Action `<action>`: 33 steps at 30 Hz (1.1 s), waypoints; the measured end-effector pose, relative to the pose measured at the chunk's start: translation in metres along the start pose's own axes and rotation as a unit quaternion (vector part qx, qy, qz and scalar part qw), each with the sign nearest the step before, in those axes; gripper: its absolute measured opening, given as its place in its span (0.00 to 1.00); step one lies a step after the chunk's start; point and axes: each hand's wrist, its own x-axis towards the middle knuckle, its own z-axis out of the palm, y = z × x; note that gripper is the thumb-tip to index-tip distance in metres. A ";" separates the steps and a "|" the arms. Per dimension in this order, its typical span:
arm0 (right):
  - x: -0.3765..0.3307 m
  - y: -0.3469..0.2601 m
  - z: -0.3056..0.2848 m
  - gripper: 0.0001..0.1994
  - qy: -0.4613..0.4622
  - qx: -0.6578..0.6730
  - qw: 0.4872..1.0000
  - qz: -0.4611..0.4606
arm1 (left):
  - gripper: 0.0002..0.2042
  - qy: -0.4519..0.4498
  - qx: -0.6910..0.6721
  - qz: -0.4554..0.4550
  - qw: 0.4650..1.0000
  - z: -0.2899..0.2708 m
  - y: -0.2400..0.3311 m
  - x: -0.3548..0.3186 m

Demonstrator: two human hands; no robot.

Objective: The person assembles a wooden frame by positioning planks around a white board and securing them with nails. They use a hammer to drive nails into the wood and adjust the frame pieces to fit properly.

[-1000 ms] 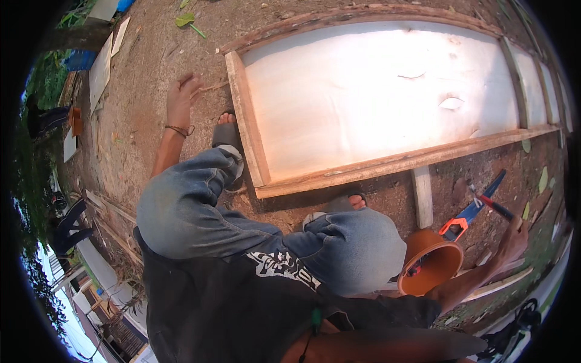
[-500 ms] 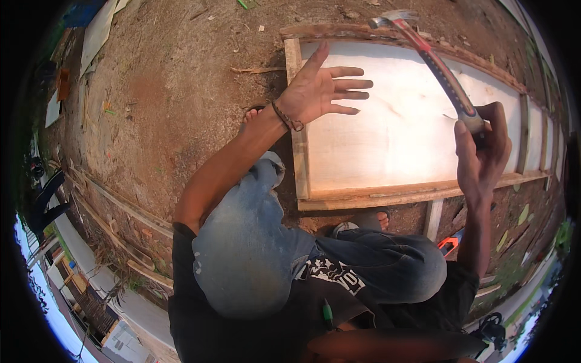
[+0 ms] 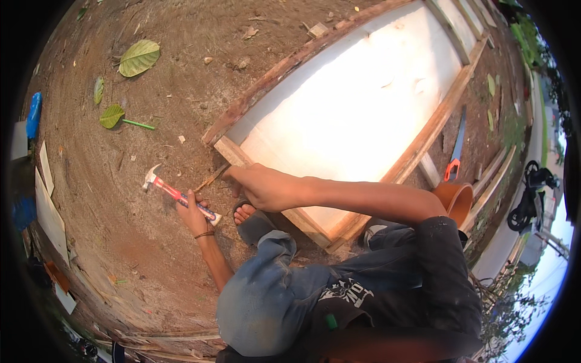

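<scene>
Hammer [image 3: 171, 190], steel-clawed and red-handled, has been switched to the left hand [image 3: 193, 219], gripped left of the wooden frame [image 3: 445, 113]! Right hand [image 3: 269, 186] is curled by the frame's end, contents unclear.

Outdoor work yard [image 3: 97, 199], bare earth [image 3: 139, 242], fallen leaves [image 3: 140, 58], wooden frame [image 3: 431, 130], handsaw [image 3: 459, 140], motorbike [image 3: 535, 186]

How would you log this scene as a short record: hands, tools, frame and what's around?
left hand: holds the hammer by its handle
right hand: beside a thin stick; contact unclear
frame: wooden, around a white panel
saw: on the ground, near the bucket
leaves: green, left of the frame
</scene>
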 end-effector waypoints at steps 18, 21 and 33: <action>0.105 0.016 0.086 0.14 0.165 -0.026 0.985 -0.031 | 0.11 -0.226 0.107 0.009 0.968 0.006 0.044 -0.024; 0.114 0.011 0.110 0.16 0.134 0.116 0.984 0.015 | 0.19 -0.194 0.066 0.023 0.978 -0.022 0.017 -0.019; 0.196 0.066 0.200 0.19 0.089 -0.301 0.945 0.087 | 0.13 0.042 -0.100 0.002 0.994 -0.106 -0.064 0.002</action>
